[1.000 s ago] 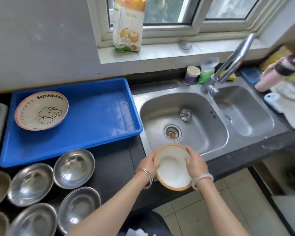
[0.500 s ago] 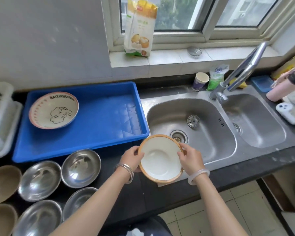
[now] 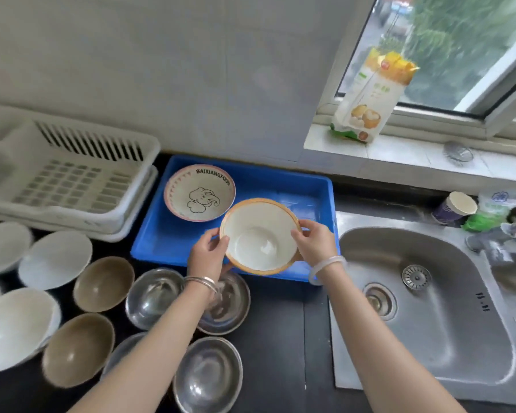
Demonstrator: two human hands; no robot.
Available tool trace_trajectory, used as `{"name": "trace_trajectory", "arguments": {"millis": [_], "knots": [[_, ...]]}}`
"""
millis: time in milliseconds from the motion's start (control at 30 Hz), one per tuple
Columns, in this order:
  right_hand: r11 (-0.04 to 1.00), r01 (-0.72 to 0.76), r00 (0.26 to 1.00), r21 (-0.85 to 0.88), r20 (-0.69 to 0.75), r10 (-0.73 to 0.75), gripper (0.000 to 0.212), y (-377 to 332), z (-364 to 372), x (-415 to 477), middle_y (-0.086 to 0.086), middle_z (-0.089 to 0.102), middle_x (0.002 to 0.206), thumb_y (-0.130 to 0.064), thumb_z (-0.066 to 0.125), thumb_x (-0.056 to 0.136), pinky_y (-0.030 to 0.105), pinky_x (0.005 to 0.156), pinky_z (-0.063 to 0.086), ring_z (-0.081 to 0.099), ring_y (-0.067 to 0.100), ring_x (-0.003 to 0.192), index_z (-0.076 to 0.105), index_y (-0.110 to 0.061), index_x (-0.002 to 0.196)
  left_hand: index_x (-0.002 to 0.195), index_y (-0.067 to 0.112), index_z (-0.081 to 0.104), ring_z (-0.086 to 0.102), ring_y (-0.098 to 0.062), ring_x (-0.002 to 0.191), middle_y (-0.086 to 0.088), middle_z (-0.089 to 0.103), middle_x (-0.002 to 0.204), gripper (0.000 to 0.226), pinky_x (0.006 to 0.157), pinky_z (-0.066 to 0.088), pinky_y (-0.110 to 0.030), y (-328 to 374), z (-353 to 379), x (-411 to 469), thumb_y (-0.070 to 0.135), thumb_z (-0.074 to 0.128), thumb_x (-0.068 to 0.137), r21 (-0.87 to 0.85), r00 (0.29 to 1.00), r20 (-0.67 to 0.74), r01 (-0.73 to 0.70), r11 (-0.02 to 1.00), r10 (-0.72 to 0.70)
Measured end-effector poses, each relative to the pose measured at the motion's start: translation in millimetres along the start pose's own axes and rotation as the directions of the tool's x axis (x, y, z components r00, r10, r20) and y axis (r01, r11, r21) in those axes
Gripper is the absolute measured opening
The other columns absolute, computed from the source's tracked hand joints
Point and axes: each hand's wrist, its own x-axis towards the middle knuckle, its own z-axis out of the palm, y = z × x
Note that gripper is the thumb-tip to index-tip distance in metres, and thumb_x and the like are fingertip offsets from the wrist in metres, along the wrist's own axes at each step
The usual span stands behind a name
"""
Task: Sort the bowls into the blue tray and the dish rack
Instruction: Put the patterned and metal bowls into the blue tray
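I hold a white bowl with an orange rim [image 3: 261, 236] over the front right part of the blue tray [image 3: 307, 186]. My left hand [image 3: 207, 254] grips its left edge and my right hand [image 3: 313, 244] grips its right edge. A pink-rimmed bowl with an elephant drawing [image 3: 199, 192] lies in the tray's back left. The white dish rack [image 3: 72, 174] stands left of the tray. On the dark counter in front lie several steel bowls [image 3: 154, 298], two brown bowls [image 3: 103, 283] and several white bowls [image 3: 55, 257].
A steel double sink [image 3: 423, 311] with a tap lies to the right. A paper cup [image 3: 456, 207] and a green-and-white bag [image 3: 495, 210] stand behind it. A flour packet [image 3: 370, 96] leans on the window sill.
Both hands have carried the orange-rimmed bowl left from the sink's front edge to above the blue tray. My view has swung left, bringing the dish rack and more bowls into sight.
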Motion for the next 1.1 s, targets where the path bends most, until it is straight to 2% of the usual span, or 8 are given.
{"name": "trace_trajectory", "arguments": {"millis": [100, 267, 400, 500, 667, 800, 933, 1100], "knots": [[0.999, 0.007, 0.999, 0.039, 0.049, -0.009, 0.020, -33, 29, 26, -0.002, 0.067, 0.076, -0.016, 0.053, 0.086, 0.034, 0.059, 0.060, 0.068, 0.021, 0.061, 0.070, -0.013, 0.096, 0.105, 0.017, 0.061, 0.059, -0.017, 0.090, -0.002, 0.063, 0.102, 0.018, 0.058, 0.059, -0.028, 11, -19, 31, 0.011, 0.054, 0.089, 0.008, 0.997, -0.058, -0.046, 0.999, 0.046], [0.986, -0.082, 0.993, 0.142, 0.100, 0.068, 0.019, -72, 74, 69, -0.005, 0.063, 0.066, -0.015, 0.057, 0.086, 0.029, 0.053, 0.059, 0.062, 0.011, 0.054, 0.071, -0.010, 0.097, 0.112, 0.014, 0.063, 0.057, -0.007, 0.078, 0.001, 0.062, 0.097, 0.026, 0.060, 0.057, -0.028, 25, -41, 87, 0.011, 0.055, 0.088, 0.047, 0.985, -0.152, -0.074, 0.996, 0.081], [0.985, -0.101, 0.990, 0.140, 0.117, 0.084, 0.021, -89, 106, 94, 0.002, 0.064, 0.068, -0.010, 0.050, 0.085, 0.045, 0.072, 0.060, 0.061, 0.021, 0.061, 0.071, -0.012, 0.089, 0.113, 0.012, 0.063, 0.060, -0.030, 0.099, -0.009, 0.065, 0.108, 0.027, 0.085, 0.054, -0.047, 27, -50, 130, 0.010, 0.052, 0.088, 0.113, 0.981, -0.188, -0.020, 0.993, 0.041], [0.987, -0.110, 0.989, 0.115, 0.108, 0.097, 0.026, -95, 123, 107, 0.014, 0.067, 0.077, -0.005, 0.045, 0.084, 0.050, 0.076, 0.058, 0.061, 0.027, 0.068, 0.070, -0.010, 0.084, 0.114, 0.011, 0.062, 0.058, -0.035, 0.107, -0.014, 0.065, 0.115, 0.029, 0.092, 0.050, -0.050, 26, -52, 154, 0.011, 0.052, 0.087, 0.167, 0.979, -0.202, 0.011, 0.986, 0.023], [0.994, -0.109, 0.990, 0.028, 0.095, 0.106, 0.028, -97, 140, 123, 0.007, 0.062, 0.074, -0.002, 0.041, 0.083, 0.047, 0.079, 0.057, 0.058, 0.026, 0.070, 0.068, -0.010, 0.082, 0.120, 0.007, 0.059, 0.058, -0.033, 0.111, -0.014, 0.065, 0.119, 0.034, 0.098, 0.046, -0.047, 23, -52, 177, 0.004, 0.054, 0.086, 0.149, 0.978, -0.209, 0.035, 0.988, -0.003], [0.994, -0.107, 0.989, 0.004, 0.104, 0.106, 0.030, -94, 147, 129, 0.002, 0.059, 0.070, -0.003, 0.040, 0.088, 0.040, 0.075, 0.056, 0.057, 0.025, 0.070, 0.069, -0.009, 0.092, 0.123, 0.008, 0.058, 0.059, -0.030, 0.110, -0.013, 0.065, 0.120, 0.037, 0.098, 0.046, -0.042, 17, -52, 183, 0.002, 0.054, 0.087, 0.111, 0.973, -0.230, 0.060, 0.992, -0.033], [0.997, -0.080, 0.990, -0.007, 0.112, 0.080, 0.031, -92, 153, 130, 0.011, 0.067, 0.090, -0.003, 0.039, 0.089, 0.032, 0.070, 0.049, 0.056, 0.024, 0.073, 0.069, -0.008, 0.096, 0.122, 0.010, 0.059, 0.060, -0.029, 0.108, -0.011, 0.066, 0.117, 0.036, 0.096, 0.047, -0.040, 14, -55, 185, 0.004, 0.053, 0.088, 0.185, 0.970, -0.242, 0.046, 0.982, 0.000], [0.997, -0.076, 0.989, -0.021, 0.122, 0.078, 0.030, -89, 156, 129, 0.017, 0.068, 0.103, -0.002, 0.039, 0.090, 0.038, 0.079, 0.053, 0.062, 0.033, 0.089, 0.066, -0.006, 0.102, 0.121, 0.010, 0.060, 0.061, -0.029, 0.108, -0.011, 0.066, 0.118, 0.035, 0.097, 0.048, -0.042, 13, -56, 187, 0.005, 0.053, 0.087, 0.199, 0.966, -0.260, 0.037, 0.979, 0.017]]}}
